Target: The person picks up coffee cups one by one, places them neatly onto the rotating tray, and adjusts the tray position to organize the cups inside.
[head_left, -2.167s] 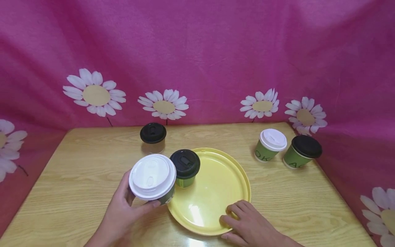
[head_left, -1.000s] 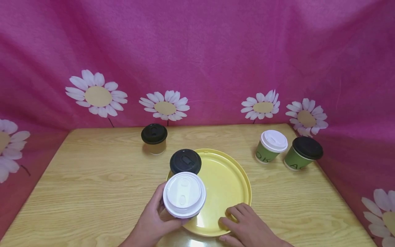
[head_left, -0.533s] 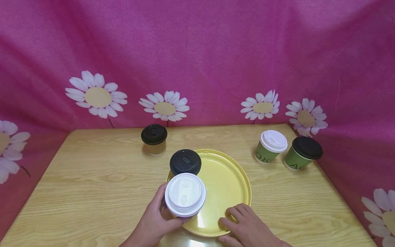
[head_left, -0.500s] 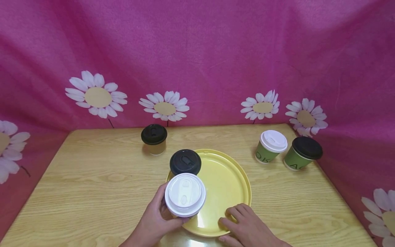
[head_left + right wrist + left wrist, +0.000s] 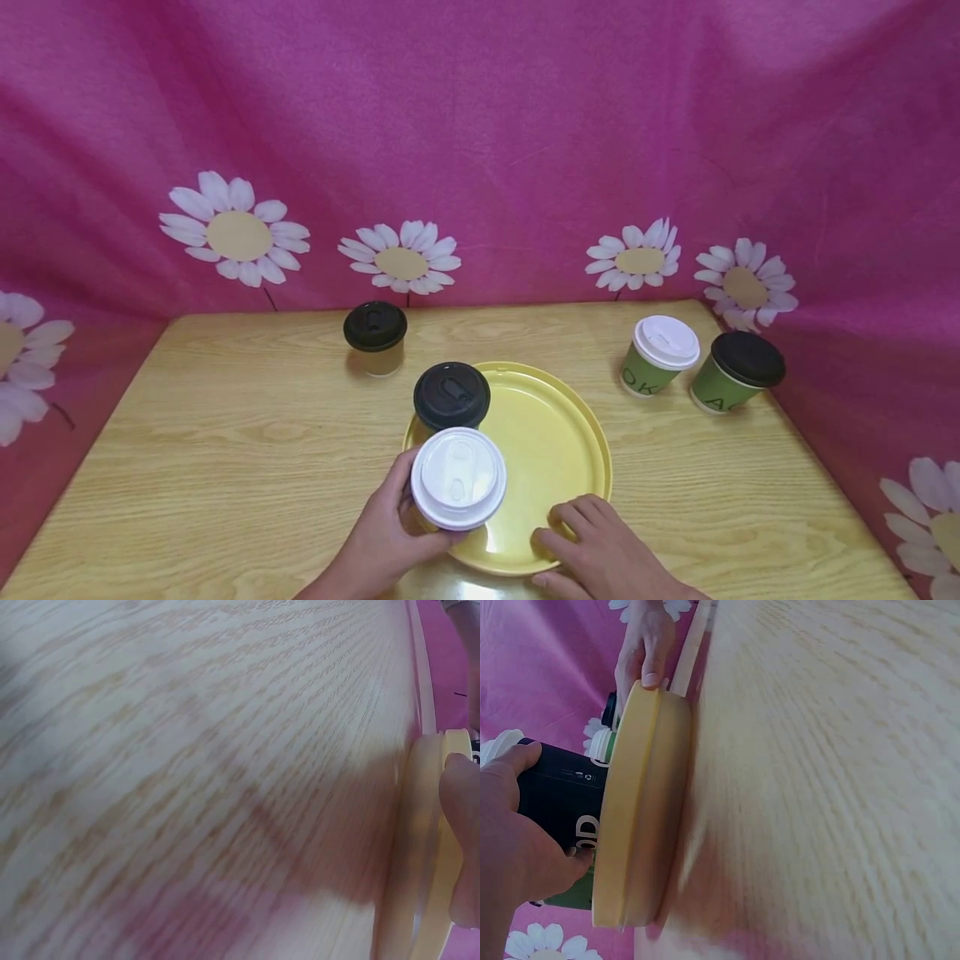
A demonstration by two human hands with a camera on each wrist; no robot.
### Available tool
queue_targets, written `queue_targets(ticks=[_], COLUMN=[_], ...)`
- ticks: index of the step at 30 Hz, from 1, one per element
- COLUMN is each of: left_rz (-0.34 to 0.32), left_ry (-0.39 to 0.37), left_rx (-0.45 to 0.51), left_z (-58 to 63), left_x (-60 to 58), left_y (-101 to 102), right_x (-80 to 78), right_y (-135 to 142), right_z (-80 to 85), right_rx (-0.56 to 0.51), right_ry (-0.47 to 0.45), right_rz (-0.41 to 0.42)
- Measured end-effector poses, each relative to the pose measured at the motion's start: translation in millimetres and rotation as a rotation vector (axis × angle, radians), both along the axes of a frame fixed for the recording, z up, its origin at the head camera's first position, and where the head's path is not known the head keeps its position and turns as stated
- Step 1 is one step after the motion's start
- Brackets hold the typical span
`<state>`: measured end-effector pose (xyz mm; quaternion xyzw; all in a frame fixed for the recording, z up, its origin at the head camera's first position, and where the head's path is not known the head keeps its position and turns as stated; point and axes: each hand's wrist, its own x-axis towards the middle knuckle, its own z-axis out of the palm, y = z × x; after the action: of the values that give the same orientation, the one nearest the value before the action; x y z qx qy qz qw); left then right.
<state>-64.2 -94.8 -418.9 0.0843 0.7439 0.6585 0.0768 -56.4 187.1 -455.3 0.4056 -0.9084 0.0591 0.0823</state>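
My left hand [image 5: 386, 537] grips a dark paper coffee cup [image 5: 562, 787] with a white lid [image 5: 459, 479], upright over the left front of a round yellow tray [image 5: 547, 442]. Seen from the left wrist, the cup's base is right at the tray's rim, which hides its bottom edge. Just behind it, a green cup with a black lid [image 5: 452, 395] stands on the tray, its body mostly covered by the white-lidded cup. At the tray's front right, my right hand [image 5: 603, 546] pinches the rim, fingers inside and thumb outside.
A brown cup with a black lid [image 5: 377, 333] stands at the back left of the wooden table [image 5: 225, 433]. To the right are a green cup with a white lid [image 5: 658, 354] and another with a black lid [image 5: 738, 371]. A pink flowered cloth [image 5: 495, 150] hangs behind.
My left hand has carried the white-lidded cup rightward from the tray's left edge to over the tray, then slightly toward me and right. My right hand has stayed at the rim.
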Motion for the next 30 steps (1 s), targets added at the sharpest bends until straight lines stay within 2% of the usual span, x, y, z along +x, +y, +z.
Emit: queue_targets(ticks=[8,19,30], left_rz=[-0.065,-0.058,-0.061], left_ry=[0.055,0.068,0.067], left_rx=[-0.065,-0.110,-0.127], left_z=[-8.9,-9.5,-9.3], left_x=[0.7,-0.9,-3.6], left_y=[1.1,0.8,1.3], right_x=[-2.0,-1.3,-1.5], right_y=[1.4,0.6,1.1], right_z=[-0.8,0.4,-1.6], right_rx=[-0.009,-0.004,-0.023], right_ry=[0.034,0.004,0.039], right_rz=[0.027,-0.003,0.030])
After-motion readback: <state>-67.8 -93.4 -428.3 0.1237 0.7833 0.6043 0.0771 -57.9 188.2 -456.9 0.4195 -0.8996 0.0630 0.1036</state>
